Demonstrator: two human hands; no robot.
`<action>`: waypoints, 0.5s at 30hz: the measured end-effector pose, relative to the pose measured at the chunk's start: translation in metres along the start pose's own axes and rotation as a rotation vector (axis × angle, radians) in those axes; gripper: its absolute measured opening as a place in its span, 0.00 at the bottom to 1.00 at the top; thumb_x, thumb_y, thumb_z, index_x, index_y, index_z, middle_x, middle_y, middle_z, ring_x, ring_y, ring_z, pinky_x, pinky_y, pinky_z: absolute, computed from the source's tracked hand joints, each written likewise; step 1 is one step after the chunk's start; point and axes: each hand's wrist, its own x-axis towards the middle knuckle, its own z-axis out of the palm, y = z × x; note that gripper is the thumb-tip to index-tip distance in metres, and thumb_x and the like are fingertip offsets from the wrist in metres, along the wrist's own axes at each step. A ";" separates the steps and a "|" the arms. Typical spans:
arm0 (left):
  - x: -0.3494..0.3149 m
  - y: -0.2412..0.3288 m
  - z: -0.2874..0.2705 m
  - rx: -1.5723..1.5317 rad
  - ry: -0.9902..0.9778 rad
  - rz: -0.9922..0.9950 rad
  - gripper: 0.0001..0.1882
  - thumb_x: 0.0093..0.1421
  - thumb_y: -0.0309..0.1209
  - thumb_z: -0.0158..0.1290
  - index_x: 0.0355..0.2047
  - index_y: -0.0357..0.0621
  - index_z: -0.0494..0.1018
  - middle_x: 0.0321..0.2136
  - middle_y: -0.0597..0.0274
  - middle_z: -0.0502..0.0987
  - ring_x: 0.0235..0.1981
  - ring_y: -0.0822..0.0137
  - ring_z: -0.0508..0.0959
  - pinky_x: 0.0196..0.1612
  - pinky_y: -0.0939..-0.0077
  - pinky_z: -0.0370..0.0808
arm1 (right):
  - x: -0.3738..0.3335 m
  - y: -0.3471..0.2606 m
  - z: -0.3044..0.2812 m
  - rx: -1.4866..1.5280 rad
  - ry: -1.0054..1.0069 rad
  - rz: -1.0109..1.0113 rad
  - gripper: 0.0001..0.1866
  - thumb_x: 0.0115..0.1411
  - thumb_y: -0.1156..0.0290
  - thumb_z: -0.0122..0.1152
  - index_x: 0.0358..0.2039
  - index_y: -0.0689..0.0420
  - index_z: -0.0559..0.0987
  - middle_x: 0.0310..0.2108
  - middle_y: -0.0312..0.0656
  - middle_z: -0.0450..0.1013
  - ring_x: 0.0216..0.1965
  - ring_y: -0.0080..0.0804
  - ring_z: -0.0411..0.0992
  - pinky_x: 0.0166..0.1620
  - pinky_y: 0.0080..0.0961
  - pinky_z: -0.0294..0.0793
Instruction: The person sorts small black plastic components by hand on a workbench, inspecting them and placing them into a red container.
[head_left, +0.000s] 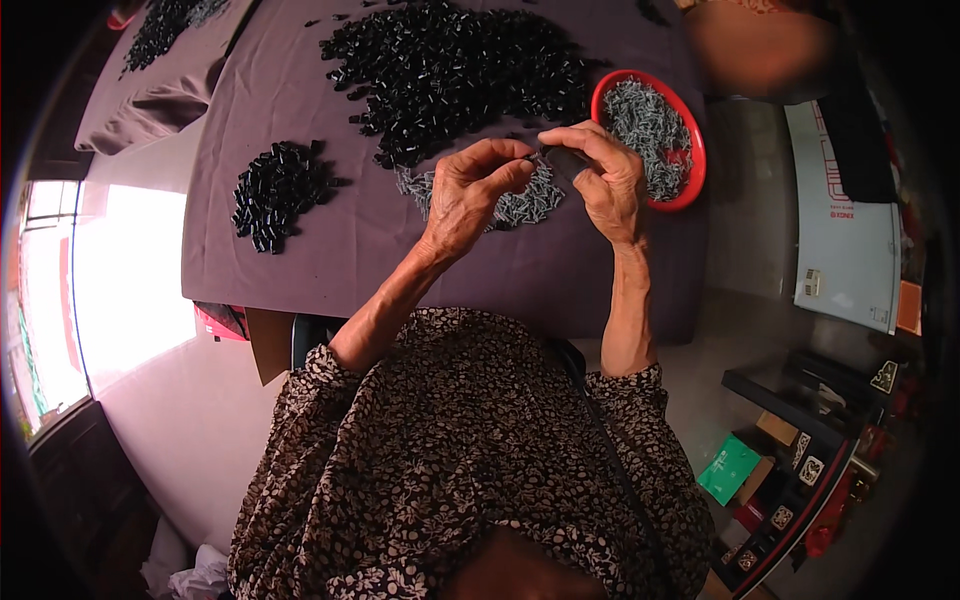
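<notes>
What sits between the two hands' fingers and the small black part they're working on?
Nothing visible. The left hand and right hand both pinch the small black part directly, raised above the loose grey screw pile on the purple cloth.

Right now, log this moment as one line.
left hand: pinching small part | right hand: holding black piece | below: grey screws on purple cloth | right: red bowl

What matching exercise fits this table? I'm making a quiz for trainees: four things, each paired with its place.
Things:
1. large pile of black parts
2. small pile of black parts
3. red bowl
4. loose grey screws

Places:
A. on the cloth just under the hands
B. far side of the table, centre
C. right of the right hand
D. left of the left hand

Pairs: 1-B, 2-D, 3-C, 4-A
</notes>
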 end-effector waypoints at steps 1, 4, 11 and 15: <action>-0.001 0.000 0.000 0.000 0.002 0.006 0.08 0.54 0.26 0.52 0.33 0.35 0.72 0.24 0.64 0.75 0.26 0.76 0.73 0.34 0.82 0.71 | 0.001 -0.001 0.001 -0.051 -0.015 -0.012 0.19 0.39 0.84 0.44 0.34 0.62 0.76 0.30 0.37 0.70 0.33 0.24 0.68 0.38 0.17 0.67; -0.001 0.002 0.000 -0.002 0.017 0.004 0.08 0.54 0.25 0.52 0.33 0.34 0.72 0.24 0.64 0.74 0.26 0.76 0.73 0.34 0.82 0.71 | 0.003 -0.006 0.005 -0.137 -0.028 -0.052 0.19 0.39 0.84 0.43 0.34 0.61 0.76 0.30 0.38 0.71 0.33 0.26 0.69 0.37 0.18 0.68; -0.003 0.003 -0.004 0.003 0.025 0.013 0.09 0.53 0.25 0.53 0.33 0.33 0.72 0.24 0.62 0.75 0.27 0.75 0.74 0.34 0.82 0.72 | 0.006 -0.011 0.011 -0.243 -0.050 -0.065 0.21 0.36 0.85 0.42 0.32 0.61 0.75 0.30 0.40 0.71 0.33 0.30 0.71 0.37 0.21 0.70; -0.001 0.005 -0.002 -0.007 0.017 0.006 0.09 0.53 0.25 0.53 0.34 0.32 0.72 0.24 0.61 0.75 0.26 0.74 0.74 0.34 0.82 0.72 | 0.005 -0.012 0.008 -0.246 -0.055 -0.062 0.20 0.36 0.86 0.42 0.32 0.61 0.75 0.29 0.40 0.71 0.33 0.30 0.71 0.37 0.21 0.70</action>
